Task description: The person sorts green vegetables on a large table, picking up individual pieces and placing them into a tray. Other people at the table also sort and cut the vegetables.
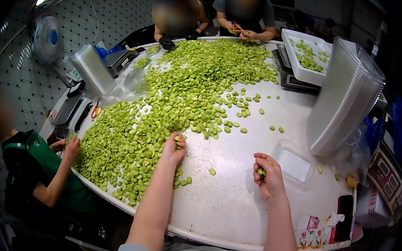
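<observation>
A broad heap of shelled green broad beans spreads over the white table. At the heap's near edge, my left hand is curled around a few beans. My right hand hangs over the bare tabletop farther right, its fingers closed on several beans that show between them. Just beyond that hand lies a clear plastic tray with a white pad inside. One loose bean sits on the table between my hands.
A tall stack of clear plastic trays rises at the right. Behind it, a white tray of beans rests on a scale. Red-handled scissors lie at the left. Co-workers sit across and to the left. A phone lies near the right edge.
</observation>
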